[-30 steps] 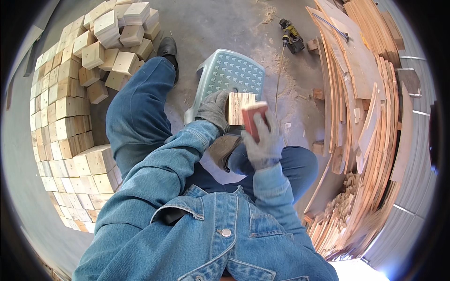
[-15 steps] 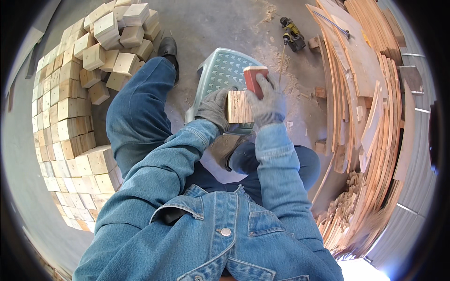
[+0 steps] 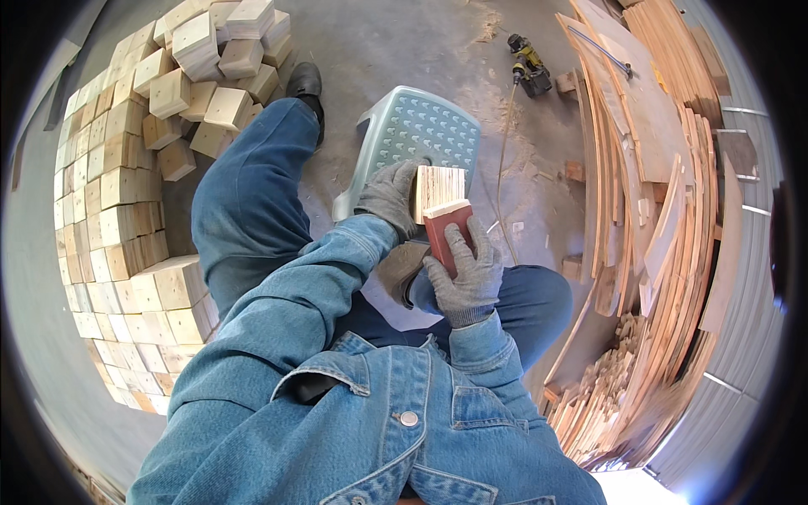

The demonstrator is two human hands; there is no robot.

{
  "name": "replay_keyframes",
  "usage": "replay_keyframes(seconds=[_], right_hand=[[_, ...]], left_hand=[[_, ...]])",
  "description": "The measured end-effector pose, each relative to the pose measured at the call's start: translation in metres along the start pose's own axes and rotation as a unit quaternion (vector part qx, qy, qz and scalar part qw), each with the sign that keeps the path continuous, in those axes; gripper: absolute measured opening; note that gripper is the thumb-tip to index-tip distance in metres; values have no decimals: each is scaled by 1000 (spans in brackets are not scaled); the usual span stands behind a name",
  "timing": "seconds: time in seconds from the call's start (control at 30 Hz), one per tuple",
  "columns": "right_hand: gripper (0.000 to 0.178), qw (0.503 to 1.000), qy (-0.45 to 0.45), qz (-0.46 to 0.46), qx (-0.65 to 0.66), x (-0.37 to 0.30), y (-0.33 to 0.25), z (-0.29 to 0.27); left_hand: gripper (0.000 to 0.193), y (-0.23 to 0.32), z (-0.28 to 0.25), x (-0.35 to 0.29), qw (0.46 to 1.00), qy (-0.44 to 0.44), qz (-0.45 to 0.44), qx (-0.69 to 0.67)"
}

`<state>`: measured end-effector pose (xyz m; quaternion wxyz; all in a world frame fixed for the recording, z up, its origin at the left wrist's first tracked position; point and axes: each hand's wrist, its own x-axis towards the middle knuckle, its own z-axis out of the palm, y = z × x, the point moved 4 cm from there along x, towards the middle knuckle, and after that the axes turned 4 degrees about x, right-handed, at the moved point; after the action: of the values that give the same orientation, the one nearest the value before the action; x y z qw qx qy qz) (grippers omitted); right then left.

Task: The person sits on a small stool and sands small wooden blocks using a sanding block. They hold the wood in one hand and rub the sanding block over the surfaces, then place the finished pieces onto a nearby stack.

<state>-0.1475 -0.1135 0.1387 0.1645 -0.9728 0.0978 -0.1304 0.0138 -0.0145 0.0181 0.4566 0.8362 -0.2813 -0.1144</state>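
Note:
My gloved left hand (image 3: 390,200) grips a layered wood block (image 3: 441,183) by its left side, over the near edge of a pale green plastic stool (image 3: 427,126). In my gloved right hand (image 3: 468,273) is a sanding block (image 3: 449,235), reddish-brown on its broad face with a pale edge. Its upper end overlaps the lower right part of the wood block; whether the two touch I cannot tell. My right fingers lie spread across the reddish face. The fingertips of my left hand are partly hidden behind the wood block.
A big stack of pale wood blocks (image 3: 126,215) stands on the left. On the floor ahead lies a yellow and black power drill (image 3: 528,66) with a cord-like line running toward me. Long boards (image 3: 619,168) and thin offcuts (image 3: 602,396) are piled on the right.
My right hand has come down toward me with the sanding block, from beyond the wood block's upper right to its near edge. My left hand and the wood block have barely shifted.

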Motion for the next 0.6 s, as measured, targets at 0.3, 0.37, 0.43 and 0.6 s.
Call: replay_keyframes(seconds=[0.3,0.37,0.43,0.6], right_hand=[[63,998,-15,54,1,128,8,30],[62,997,-31,70,-29,141,16,35],[62,997,-29,59,-42,141,16,34],[62,1000,-8,0,-7,73,-4,16]], left_hand=[[99,-8,4,0,999,-17,-30,24],[101,3,0,3,998,-48,-19,-33],[102,1,-1,-1,1000,-24,-15,13],[102,-10,7,1,1000,-12,-21,6]])
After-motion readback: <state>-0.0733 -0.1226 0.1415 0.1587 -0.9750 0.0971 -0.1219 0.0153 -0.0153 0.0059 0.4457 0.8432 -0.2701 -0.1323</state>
